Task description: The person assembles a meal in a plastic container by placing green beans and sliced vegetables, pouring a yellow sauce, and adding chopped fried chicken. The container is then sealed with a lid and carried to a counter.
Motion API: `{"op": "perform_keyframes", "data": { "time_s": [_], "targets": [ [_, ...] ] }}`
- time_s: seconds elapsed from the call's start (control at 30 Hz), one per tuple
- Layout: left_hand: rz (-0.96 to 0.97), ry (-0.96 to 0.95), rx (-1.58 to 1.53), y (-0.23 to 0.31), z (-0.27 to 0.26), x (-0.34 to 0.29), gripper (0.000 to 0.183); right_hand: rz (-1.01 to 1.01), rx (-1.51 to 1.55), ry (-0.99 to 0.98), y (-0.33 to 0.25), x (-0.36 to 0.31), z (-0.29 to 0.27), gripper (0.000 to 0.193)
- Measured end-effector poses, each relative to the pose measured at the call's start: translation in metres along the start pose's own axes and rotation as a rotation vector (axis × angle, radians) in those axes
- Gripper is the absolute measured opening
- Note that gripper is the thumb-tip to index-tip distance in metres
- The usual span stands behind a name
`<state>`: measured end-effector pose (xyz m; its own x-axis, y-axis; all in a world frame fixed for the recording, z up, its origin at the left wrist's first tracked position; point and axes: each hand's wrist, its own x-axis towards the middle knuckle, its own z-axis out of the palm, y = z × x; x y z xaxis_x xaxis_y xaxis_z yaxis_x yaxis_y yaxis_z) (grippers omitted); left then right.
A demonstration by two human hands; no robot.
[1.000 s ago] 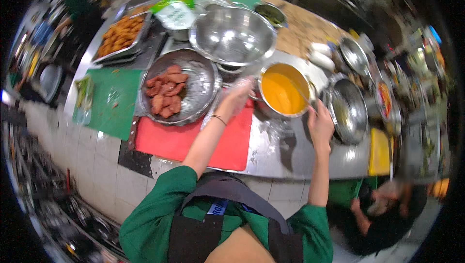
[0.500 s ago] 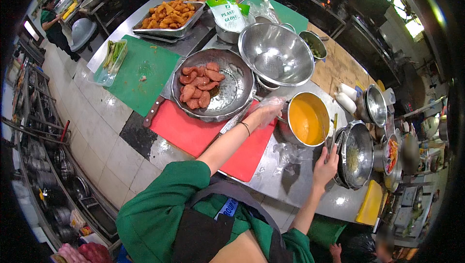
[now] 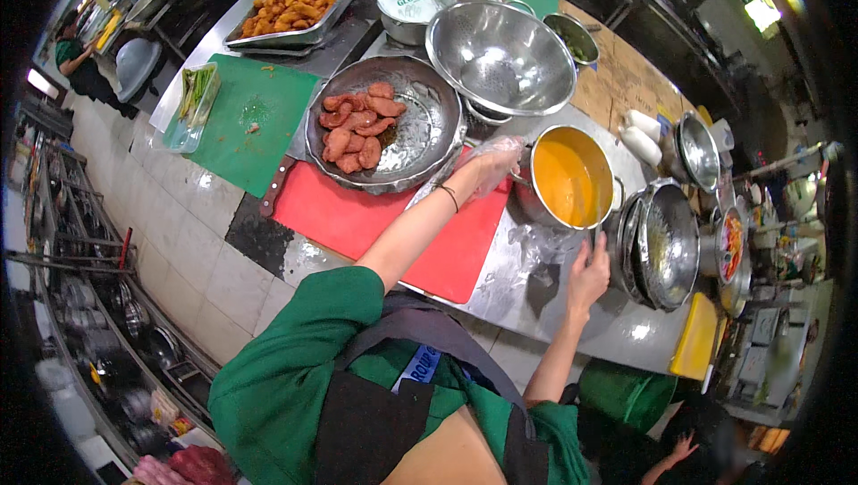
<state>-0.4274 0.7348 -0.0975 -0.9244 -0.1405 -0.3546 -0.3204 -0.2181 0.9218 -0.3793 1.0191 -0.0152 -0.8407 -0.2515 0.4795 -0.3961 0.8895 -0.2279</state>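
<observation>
A metal pot [image 3: 565, 217] with orange batter-like liquid [image 3: 572, 177] stands on the steel table. In a clear plastic glove, my left hand [image 3: 492, 170] grips the pot's left side handle. My bare right hand [image 3: 588, 281] is closed round metal tongs [image 3: 597, 233], held at the pot's near rim; their far ends are sunk in the liquid and hidden. Left of the pot, a wide metal bowl [image 3: 429, 159] contains reddish pieces of raw meat [image 3: 357, 127]. This bowl partly overlaps a red cutting board [image 3: 357, 217], where a knife with a brown handle [image 3: 277, 185] lies.
A colander [image 3: 500, 47] sits behind the pot, and a tray of fried pieces [image 3: 290, 11] is at the far left. Stacked pans [image 3: 661, 244] stand close to my right hand. A green board [image 3: 255, 127] holds a container of green stalks [image 3: 198, 105]. Other people work nearby.
My right hand has moved up toward the pot with the tongs, whose arms now look closer together. My left hand stays at the pot handle. The whole view has shifted slightly.
</observation>
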Motion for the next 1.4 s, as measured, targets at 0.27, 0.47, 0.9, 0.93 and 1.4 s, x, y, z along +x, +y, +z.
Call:
{"op": "perform_keyframes", "data": {
  "time_s": [0.27,0.47,0.9,0.93,1.4],
  "targets": [
    [-0.010,-0.047,-0.102,-0.019,-0.007,0.034,0.023,0.143,0.048,-0.120,-0.015,-0.010,-0.005,0.042],
    [-0.120,-0.104,-0.134,-0.003,-0.013,0.025,0.025,0.051,0.401,0.001,-0.043,-0.089,-0.023,0.048],
    [-0.092,-0.004,-0.077,0.020,-0.004,0.002,0.039,0.186,0.466,0.074,-0.007,-0.038,0.041,0.053],
    [-0.051,-0.032,-0.107,0.017,-0.004,0.004,0.039,0.410,0.715,0.047,0.011,-0.009,0.051,0.049],
    [-0.071,0.233,0.017,0.065,0.017,-0.013,0.031,1.208,1.972,0.293,0.057,0.075,0.108,0.027]
  ]
}}
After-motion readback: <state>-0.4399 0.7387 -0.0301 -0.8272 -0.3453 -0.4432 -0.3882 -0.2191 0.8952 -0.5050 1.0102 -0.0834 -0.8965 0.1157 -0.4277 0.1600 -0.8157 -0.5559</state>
